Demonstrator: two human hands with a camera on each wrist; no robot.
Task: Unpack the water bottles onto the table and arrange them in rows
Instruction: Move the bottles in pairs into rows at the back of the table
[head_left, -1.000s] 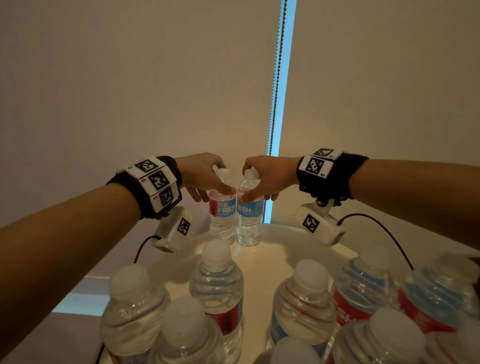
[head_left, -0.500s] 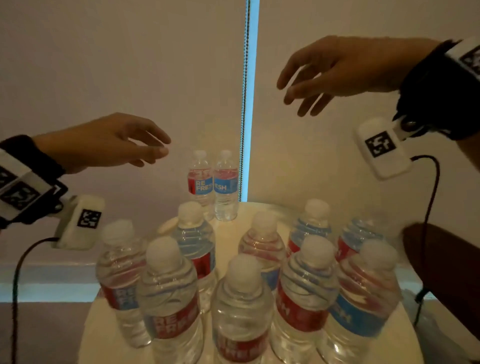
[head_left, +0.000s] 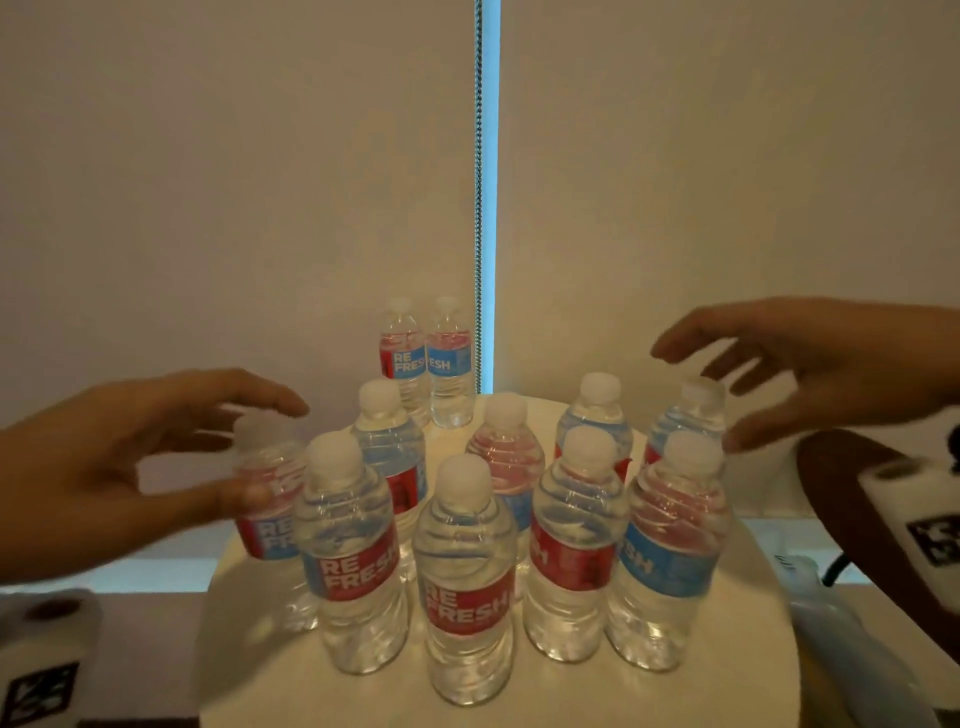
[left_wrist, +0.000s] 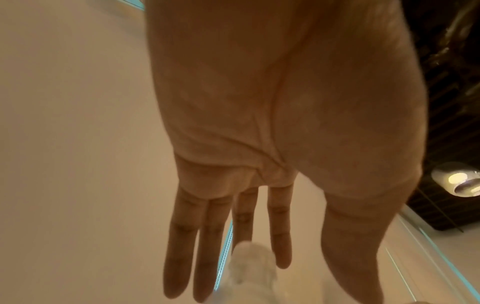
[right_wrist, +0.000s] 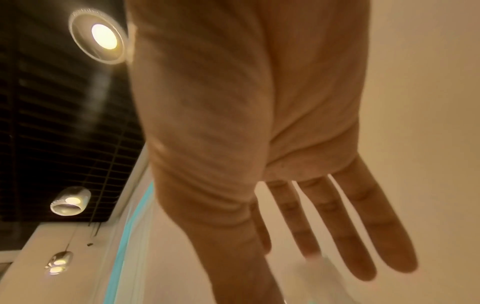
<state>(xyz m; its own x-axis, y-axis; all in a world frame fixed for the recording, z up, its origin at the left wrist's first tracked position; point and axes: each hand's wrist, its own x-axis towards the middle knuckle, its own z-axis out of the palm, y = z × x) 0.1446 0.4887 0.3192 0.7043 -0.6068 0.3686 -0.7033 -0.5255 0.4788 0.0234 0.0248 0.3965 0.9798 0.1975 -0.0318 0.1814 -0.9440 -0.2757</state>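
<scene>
Several clear water bottles with red and blue labels stand in a cluster on the round white table (head_left: 753, 649). Two more bottles (head_left: 405, 358) (head_left: 451, 364) stand side by side at the far edge. My left hand (head_left: 270, 449) is spread around the leftmost bottle (head_left: 267, 540), fingers over its cap and thumb in front of its shoulder; contact is blurred. My right hand (head_left: 698, 395) hovers open over the far-right bottle (head_left: 688, 421). In the left wrist view the fingers (left_wrist: 182, 236) are straight above a white cap (left_wrist: 249, 259). In the right wrist view the fingers (right_wrist: 363, 226) are straight too.
A pale window blind with a bead chain (head_left: 478, 208) and a bright gap stands just behind the table. A dark brown rounded object (head_left: 841, 493) sits close at the right edge. The white wrist-camera housings (head_left: 914, 514) hang below both wrists.
Both hands let go of the two far bottles, drew back and came down to the outer bottles of the near cluster, fingers spread.
</scene>
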